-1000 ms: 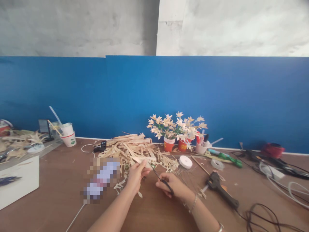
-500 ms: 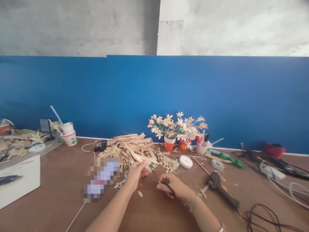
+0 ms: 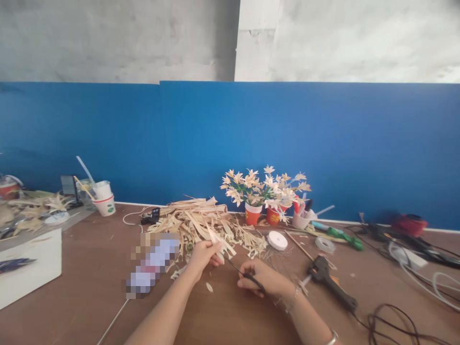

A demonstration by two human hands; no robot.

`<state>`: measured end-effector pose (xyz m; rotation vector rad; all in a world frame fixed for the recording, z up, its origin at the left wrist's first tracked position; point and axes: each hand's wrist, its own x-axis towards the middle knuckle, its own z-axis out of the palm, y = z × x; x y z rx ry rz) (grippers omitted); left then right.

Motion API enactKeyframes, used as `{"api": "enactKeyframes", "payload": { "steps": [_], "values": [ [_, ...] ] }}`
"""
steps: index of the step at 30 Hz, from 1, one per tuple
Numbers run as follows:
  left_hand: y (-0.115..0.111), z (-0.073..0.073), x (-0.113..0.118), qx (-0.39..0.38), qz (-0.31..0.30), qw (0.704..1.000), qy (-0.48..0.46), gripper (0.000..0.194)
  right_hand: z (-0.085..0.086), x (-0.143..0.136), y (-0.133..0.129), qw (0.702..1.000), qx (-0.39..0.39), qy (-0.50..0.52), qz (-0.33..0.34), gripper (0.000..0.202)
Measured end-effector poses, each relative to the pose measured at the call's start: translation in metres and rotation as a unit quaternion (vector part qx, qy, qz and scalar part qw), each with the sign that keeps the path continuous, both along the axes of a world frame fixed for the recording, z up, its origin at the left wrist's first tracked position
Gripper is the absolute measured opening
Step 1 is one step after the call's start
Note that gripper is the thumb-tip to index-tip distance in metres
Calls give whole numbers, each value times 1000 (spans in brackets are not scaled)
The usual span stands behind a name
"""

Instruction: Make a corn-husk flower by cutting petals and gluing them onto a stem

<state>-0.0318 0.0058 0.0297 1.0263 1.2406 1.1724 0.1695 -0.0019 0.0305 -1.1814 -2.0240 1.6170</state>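
My left hand point(image 3: 203, 257) pinches a pale strip of dried husk point(image 3: 217, 243), its free end fanning up and to the right. Black-handled scissors point(image 3: 251, 281) sit in my right hand point(image 3: 264, 278), fingers closed round the handles. Their blades point up and left at the lower edge of the husk strip, close beside my left fingertips; whether they touch it I cannot tell. Just behind my left hand lies a heap of dried husk strips point(image 3: 196, 215). A small pale scrap point(image 3: 209, 287) lies on the brown table point(image 3: 215, 321) below my hands.
Behind stand paper cups point(image 3: 252, 215) with husk flowers point(image 3: 247, 184). To the right lie a white ribbon roll point(image 3: 277, 240), a tape roll point(image 3: 325, 245), a glue gun point(image 3: 332, 282) and tangled cables point(image 3: 395, 323). White cups point(image 3: 105, 203) and a white sheet point(image 3: 32, 270) are leftward.
My right hand and the scissors have moved slightly right and down, away from my left hand. The husk strip now shows its end spread to the right of my left fingers.
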Motion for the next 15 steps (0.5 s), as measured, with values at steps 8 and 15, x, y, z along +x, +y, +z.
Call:
{"api": "enactKeyframes", "payload": {
  "steps": [8, 15],
  "values": [
    [0, 0, -1, 9, -2, 999, 47, 28, -6, 2, 3, 1000, -2, -5, 5, 23],
    [1, -1, -3, 21, 20, 995, 91, 32, -3, 1, 2, 1000, -18, -16, -11, 23]
  ]
}}
